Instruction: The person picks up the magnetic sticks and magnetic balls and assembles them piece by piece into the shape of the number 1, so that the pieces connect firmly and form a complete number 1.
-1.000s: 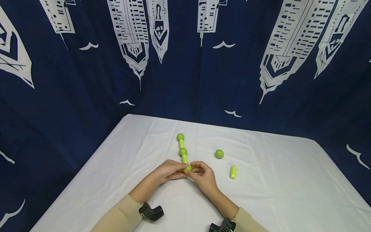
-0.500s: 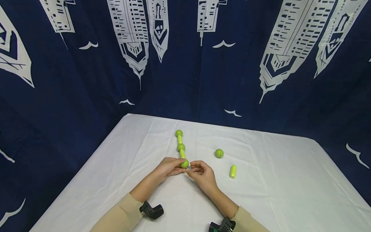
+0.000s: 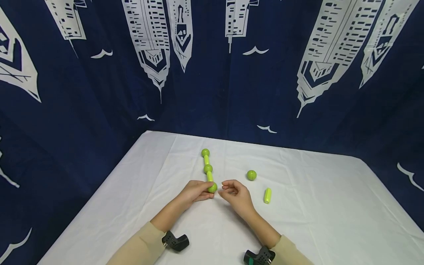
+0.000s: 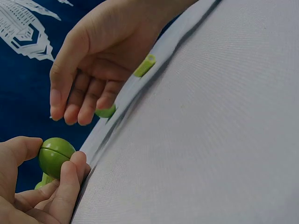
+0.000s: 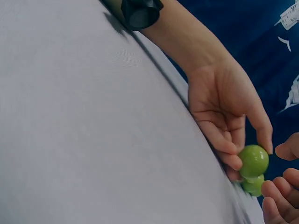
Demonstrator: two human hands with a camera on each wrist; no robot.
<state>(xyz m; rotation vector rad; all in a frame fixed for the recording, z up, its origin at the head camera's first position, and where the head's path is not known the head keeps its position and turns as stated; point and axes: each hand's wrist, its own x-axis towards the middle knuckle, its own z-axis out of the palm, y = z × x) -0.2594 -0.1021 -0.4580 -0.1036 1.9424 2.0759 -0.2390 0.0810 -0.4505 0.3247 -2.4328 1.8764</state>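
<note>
A chain of three green balls point(image 3: 208, 168) joined by two lighter yellow-green rods point(image 3: 209, 176) points away across the table. My left hand point(image 3: 193, 193) pinches the nearest ball point(image 4: 55, 157) between thumb and fingers, as the left wrist view shows up close. Just to the right is my right hand point(image 3: 239, 197), its fingers loosely bent and holding nothing. A small gap separates its fingertips from the held ball in the head view. Beyond that hand, a loose green ball point(image 3: 251, 175) and a loose yellow-green rod point(image 3: 267, 195) lie on the cloth.
White cloth point(image 3: 314, 206) covers the table, slightly creased. A dark blue curtain point(image 3: 212, 103) with white building prints hangs behind its far edge. Black wrist cameras sit on the left sleeve point(image 3: 140, 243) and the right sleeve point(image 3: 289, 252).
The right hand has come away from the nearest ball and shifted slightly right. The left hand has moved the chain a little farther from the body. Loose ball and rod stay put.
</note>
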